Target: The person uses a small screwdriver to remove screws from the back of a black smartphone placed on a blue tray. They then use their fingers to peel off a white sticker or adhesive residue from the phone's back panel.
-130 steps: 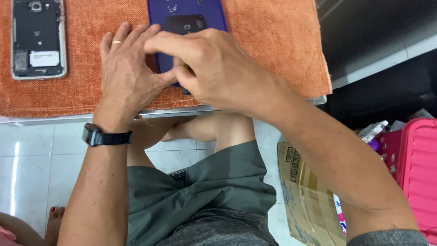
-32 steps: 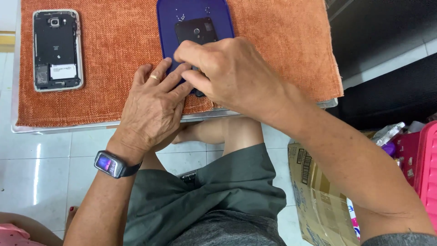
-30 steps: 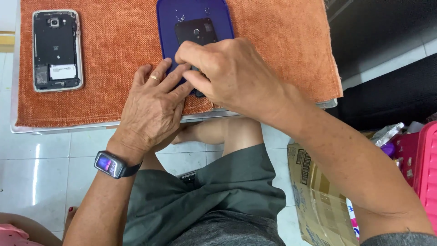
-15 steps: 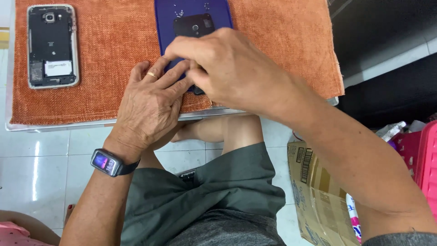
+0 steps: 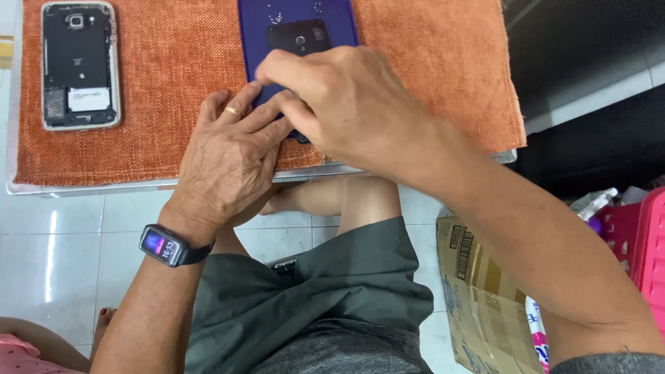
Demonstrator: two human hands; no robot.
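Hands, left hand and right hand, pressing blue mat, orange cloth

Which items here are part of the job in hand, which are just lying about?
In hand: blue mat, black part on it, left hand, right hand.
Lying about: opened phone, orange cloth, cardboard box, pink basket.
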